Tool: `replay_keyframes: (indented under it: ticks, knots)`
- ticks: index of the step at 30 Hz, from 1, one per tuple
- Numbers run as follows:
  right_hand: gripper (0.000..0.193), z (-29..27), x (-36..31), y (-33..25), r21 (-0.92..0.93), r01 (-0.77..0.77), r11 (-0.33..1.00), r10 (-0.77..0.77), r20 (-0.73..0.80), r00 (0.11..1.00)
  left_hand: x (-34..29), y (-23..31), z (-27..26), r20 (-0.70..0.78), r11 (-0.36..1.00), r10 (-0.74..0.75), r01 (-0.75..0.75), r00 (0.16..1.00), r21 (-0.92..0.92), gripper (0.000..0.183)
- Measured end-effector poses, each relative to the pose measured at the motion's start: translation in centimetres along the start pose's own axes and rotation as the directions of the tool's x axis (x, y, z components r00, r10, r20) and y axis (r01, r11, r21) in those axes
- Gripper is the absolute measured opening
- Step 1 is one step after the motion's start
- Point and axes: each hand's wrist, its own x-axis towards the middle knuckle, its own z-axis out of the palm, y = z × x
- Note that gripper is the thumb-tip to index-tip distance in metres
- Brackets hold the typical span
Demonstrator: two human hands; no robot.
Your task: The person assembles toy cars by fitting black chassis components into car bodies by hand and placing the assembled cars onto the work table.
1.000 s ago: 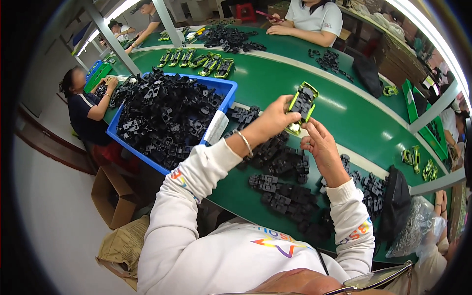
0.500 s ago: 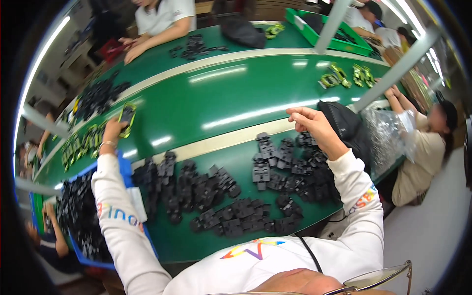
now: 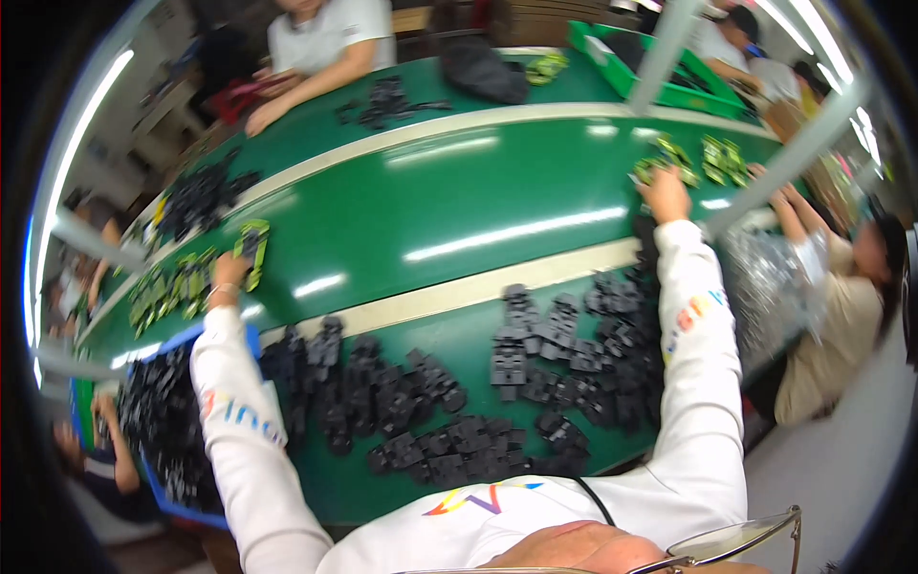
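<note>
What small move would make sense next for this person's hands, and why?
Probably easing the left hand off the green-and-black piece, if it rests on the table: it sits at the right end of a row of similar pieces, while the right hand is at another green cluster.

Multicoloured printed letters are running along the left white fabric sleeve and right white fabric sleeve, showing only partly.
</note>
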Motion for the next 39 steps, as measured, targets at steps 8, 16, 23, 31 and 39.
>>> replay_keyframes:
  ticks: [8, 16, 23, 31, 39]
  knots:
    - [0.023, 1.1, 1.4, 5.8, 0.177, 0.342, 0.923, -0.311, -0.179, 0.933, -0.7, 4.8, -1.3, -0.101, 0.983, -0.051, 0.068, 0.994, 0.173, 0.03]
    - [0.017, -6.3, -6.1, -2.0, 0.508, 0.41, 0.758, -0.357, -0.205, 0.912, -2.1, 4.4, -2.6, 0.084, 0.998, -0.011, 0.006, 0.996, 0.06, 0.042]
    - [0.015, -8.8, -11.5, -8.2, 0.52, 0.546, 0.657, -0.557, -0.154, 0.816, -2.5, 2.9, -4.3, -0.104, 0.956, -0.274, 0.259, 0.956, -0.136, 0.069]
    - [0.018, -11.1, -15.4, -10.1, 0.543, 0.566, 0.621, -0.581, -0.167, 0.797, -2.6, 5.3, -5.9, 0.169, 0.967, -0.25, 0.254, 0.953, 0.0, 0.088]
    - [0.02, -14.5, -18.8, -9.9, 0.569, 0.623, 0.537, -0.654, -0.186, 0.733, -2.9, 2.2, -4.6, -0.137, 0.95, -0.307, 0.313, 0.942, 0.02, 0.064]
